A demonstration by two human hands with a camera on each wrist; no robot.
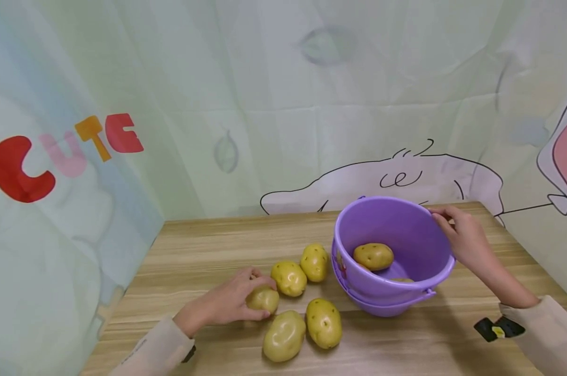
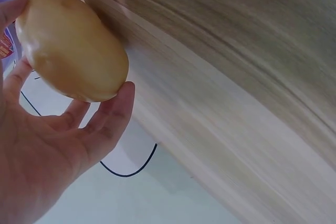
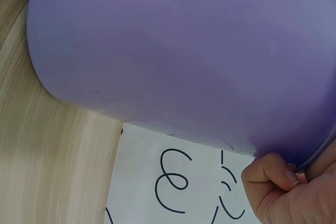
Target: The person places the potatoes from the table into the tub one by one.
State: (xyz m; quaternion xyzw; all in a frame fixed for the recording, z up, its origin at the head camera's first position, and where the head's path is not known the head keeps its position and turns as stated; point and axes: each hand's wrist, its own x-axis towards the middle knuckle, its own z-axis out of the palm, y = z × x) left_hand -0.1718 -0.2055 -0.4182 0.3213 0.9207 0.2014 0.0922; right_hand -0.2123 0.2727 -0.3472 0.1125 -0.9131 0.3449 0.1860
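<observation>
My left hand (image 1: pixel 236 298) grips a yellow potato (image 1: pixel 264 300), fingers and thumb around its sides; the left wrist view shows the same potato (image 2: pixel 73 45) between the fingertips. On the right, my right hand (image 1: pixel 466 235) pinches the rim of a purple bucket (image 1: pixel 386 211), which tilts toward me. In the right wrist view, curled fingers (image 3: pixel 270 174) hold the bucket's edge. A potato (image 1: pixel 373 256) lies inside the bucket, and part of another shows low behind the front wall. Beside the held potato are a potato (image 1: pixel 289 278) and a larger, smoother one (image 1: pixel 285 337).
Two more potatoes lie left of the bucket, one farther back (image 1: pixel 314 262) and one nearer (image 1: pixel 324 324). The bucket's handle (image 1: pixel 386 305) hangs down in front. Beyond the wooden table (image 1: pixel 208 240) hangs a printed curtain (image 1: pixel 194 130).
</observation>
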